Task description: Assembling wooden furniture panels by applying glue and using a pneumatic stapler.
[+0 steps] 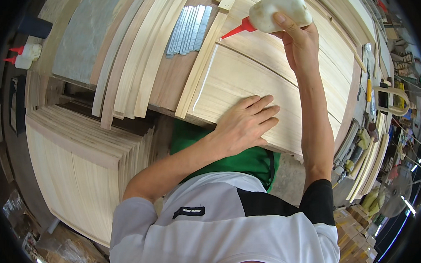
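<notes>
In my right hand (298,38) is a white glue bottle (280,7), tipped on its side with its red nozzle pointing left. The nozzle's tip meets the upper end of a white line of glue (205,77) along the left edge of a pale wooden panel (284,93). Flat on the near part of that panel rests my left hand (250,122), fingers stretched out and holding nothing. A narrow wooden strip (194,80) lies alongside the panel, just left of the glue line.
Left of the panel lie a bundle of metal strips (188,30) and several long wooden slats (139,54). Stacked panels (80,151) stand at the lower left. Two more red-tipped bottles (26,55) are at the far left. Hand tools, including a clamp (392,100), lie at the right.
</notes>
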{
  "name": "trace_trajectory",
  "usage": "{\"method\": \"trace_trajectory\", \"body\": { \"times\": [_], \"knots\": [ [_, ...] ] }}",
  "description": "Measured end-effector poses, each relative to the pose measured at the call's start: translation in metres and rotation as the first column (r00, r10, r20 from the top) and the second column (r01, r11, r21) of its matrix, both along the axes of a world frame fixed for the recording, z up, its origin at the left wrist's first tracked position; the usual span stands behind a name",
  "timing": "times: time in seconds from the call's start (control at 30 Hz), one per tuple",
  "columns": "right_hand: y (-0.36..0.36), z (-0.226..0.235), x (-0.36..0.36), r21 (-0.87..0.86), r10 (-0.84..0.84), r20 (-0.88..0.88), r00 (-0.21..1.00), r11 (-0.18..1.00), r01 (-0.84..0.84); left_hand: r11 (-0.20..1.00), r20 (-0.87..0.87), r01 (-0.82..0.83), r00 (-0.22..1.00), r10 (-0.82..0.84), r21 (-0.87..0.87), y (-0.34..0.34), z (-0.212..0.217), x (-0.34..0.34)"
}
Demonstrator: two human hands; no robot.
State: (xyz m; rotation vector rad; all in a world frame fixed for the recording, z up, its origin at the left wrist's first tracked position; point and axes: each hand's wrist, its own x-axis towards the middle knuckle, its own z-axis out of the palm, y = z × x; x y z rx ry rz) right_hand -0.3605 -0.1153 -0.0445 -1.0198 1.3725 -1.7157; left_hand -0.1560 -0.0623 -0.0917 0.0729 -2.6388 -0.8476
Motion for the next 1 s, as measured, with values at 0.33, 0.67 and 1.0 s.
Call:
{"method": "trace_trajectory", "body": {
  "times": [0.33,0.67,1.0],
  "knots": [
    [-0.021,0.002,-0.022,-0.036,-0.042,-0.003,0.999,0.998,0.042,0.999,0.006,0.014,1.0,-0.014,0.03,0.0,0.001,-0.001],
    [-0.063,0.003,-0.061,-0.079,-0.132,-0.088,0.987,0.989,0.125,0.998,0.045,0.03,0.998,-0.033,0.059,-0.002,0.006,-0.002],
    [-0.098,0.013,-0.095,-0.032,-0.164,-0.046,0.985,0.986,0.163,0.994,0.094,0.03,0.995,-0.04,0.104,-0.006,0.007,-0.005]
  ]
}}
